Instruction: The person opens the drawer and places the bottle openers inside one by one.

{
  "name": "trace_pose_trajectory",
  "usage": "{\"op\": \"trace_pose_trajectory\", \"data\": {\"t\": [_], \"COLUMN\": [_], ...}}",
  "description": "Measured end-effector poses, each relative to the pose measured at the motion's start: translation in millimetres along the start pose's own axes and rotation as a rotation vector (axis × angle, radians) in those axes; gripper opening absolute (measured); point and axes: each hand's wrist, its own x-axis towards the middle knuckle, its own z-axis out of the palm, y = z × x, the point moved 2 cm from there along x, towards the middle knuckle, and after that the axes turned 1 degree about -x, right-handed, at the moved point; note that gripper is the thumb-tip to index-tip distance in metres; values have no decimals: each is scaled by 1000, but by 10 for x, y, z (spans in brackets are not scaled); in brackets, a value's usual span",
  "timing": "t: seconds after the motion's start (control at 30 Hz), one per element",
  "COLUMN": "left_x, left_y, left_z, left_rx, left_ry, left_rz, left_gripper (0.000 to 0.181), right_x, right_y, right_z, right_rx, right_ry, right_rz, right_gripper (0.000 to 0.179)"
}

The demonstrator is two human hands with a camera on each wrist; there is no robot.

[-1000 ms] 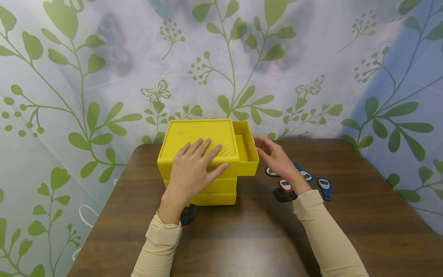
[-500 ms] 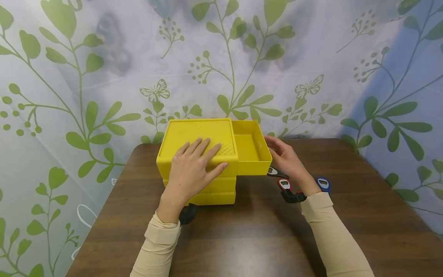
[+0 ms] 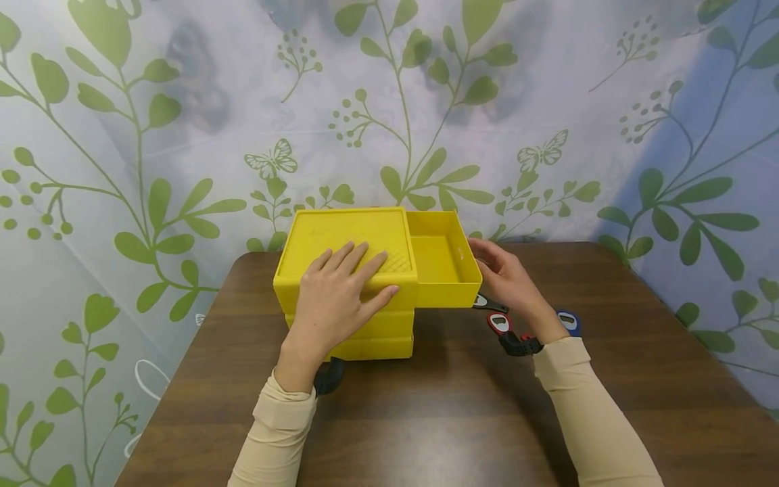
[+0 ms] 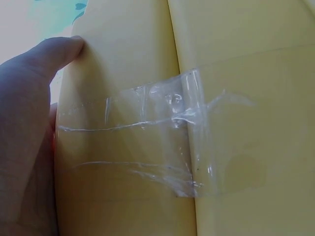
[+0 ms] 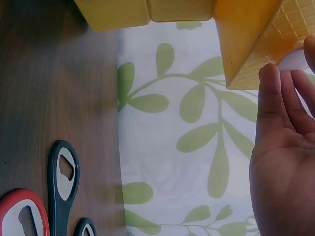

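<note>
A yellow drawer unit (image 3: 349, 233) stands on the table, with clear tape (image 4: 187, 118) across its front side in the left wrist view. My left hand (image 3: 335, 294) rests on its top and front edge, fingers spread. The top drawer (image 3: 447, 294) is pulled out to the right, and its visible inside holds nothing. My right hand (image 3: 511, 277) is at the drawer's outer end. In the right wrist view its fingers and thumb pinch a whitish handle (image 5: 294, 60) on the drawer's textured face. The fingertips are partly hidden in the head view.
Bottle openers lie on the wooden table (image 3: 426, 419) below and around my right wrist: a red one (image 3: 499, 322), a blue one (image 3: 569, 321) and a black one (image 5: 63, 179). A patterned curtain (image 3: 389, 101) hangs behind the table.
The top drawer has slid further out to the right, along with my right hand. Most of that travel came in the first half second. My left hand has stayed on the unit.
</note>
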Motion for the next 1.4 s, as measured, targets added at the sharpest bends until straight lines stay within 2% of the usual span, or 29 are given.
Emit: {"op": "trace_pose_trajectory", "data": {"t": [0.47,0.8,0.9,1.2,1.4], "left_x": [0,2,6,8,8], "left_y": [3,1,5,7,14], "left_z": [-10,-17,-16,-16,-23], "left_rx": [-1,2,2,-1,-2], "left_ry": [-9,-4,-11,-22,-7], "left_rz": [-1,2,0,-10,-1], "left_gripper": [56,57,57,57,57], "right_x": [-66,-100,-135,-300,-402], "right_y": [42,64,84,258,377], "right_z": [-106,-180,-220,-435,-564], "right_rx": [-35,-74,-86,-239,-338], "right_ry": [15,28,37,78,106], "right_rz": [-8,19,53,99,144], "right_gripper": [51,54,54,56,58]}}
